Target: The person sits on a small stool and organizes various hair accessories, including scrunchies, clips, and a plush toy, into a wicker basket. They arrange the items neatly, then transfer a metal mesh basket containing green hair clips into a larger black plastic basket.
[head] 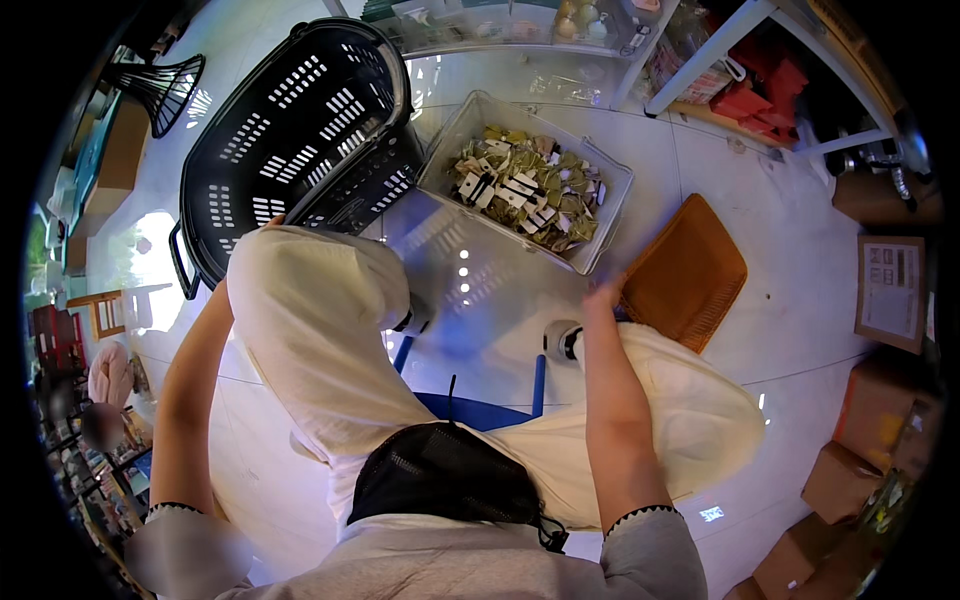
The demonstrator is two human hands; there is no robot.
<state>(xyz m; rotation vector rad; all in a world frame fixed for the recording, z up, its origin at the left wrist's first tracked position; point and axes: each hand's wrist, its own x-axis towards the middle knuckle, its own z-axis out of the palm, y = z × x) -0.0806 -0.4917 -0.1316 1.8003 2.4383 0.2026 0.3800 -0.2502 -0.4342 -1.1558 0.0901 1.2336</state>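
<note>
My left hand [277,220] is mostly hidden behind my bent left knee, with only fingertips showing at the near rim of a large black plastic shopping basket [300,139]. That basket has slotted walls and looks bare inside. My right hand [602,291] is blurred and meets the left edge of a brown woven tray [686,274], which slants beside my right knee; its grip is unclear. Between the two containers, a pale wire-mesh basket [525,247] stands on the floor. Inside lie many small olive and beige fabric pieces with white cards [525,187].
I sit on a blue stool [480,412] on glossy floor tiles. Shelving with clear bins [480,30] stands ahead. Red items [765,90] lie under a white-legged rack at the upper right. Cardboard boxes [844,480] line the right side. A black wire stand [161,94] is at the upper left.
</note>
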